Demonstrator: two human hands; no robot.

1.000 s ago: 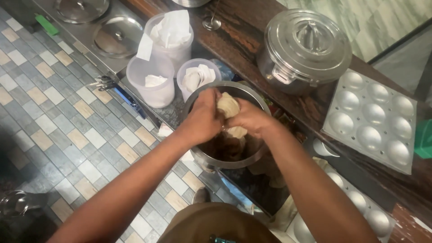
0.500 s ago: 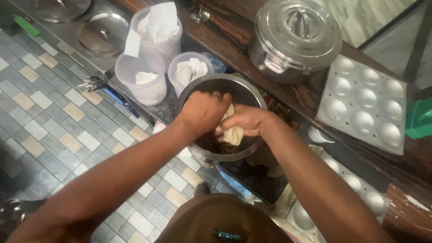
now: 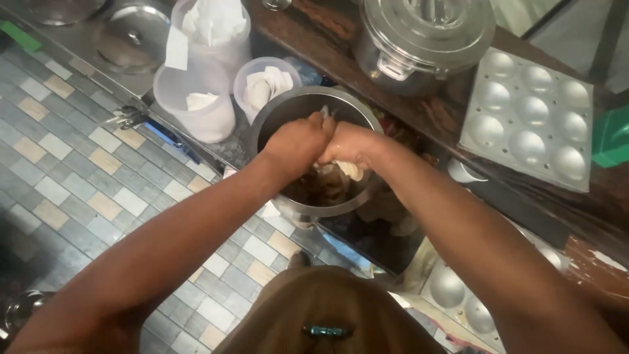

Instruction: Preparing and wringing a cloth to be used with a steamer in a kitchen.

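Observation:
Both of my hands are inside a round steel pot (image 3: 278, 118) that stands on a dark counter edge. My left hand (image 3: 296, 141) is closed in a fist over the pot's middle. My right hand (image 3: 350, 145) presses against it, and both grip a pale wet cloth (image 3: 350, 170) bunched between them. Dark liquid (image 3: 321, 190) lies in the bottom of the pot under the cloth. My forearms reach in from the lower left and lower right.
White plastic tubs (image 3: 196, 98) holding pale folded pieces stand left of the pot. A lidded steel pot (image 3: 422, 36) sits behind, a metal mould tray with round cups (image 3: 531, 118) at right. More moulds (image 3: 458, 295) lie below. Tiled floor (image 3: 78, 177) at left.
My hands have sunk from above the rim down into the pot, and they have closed tighter together on the cloth. The camera has moved nearer.

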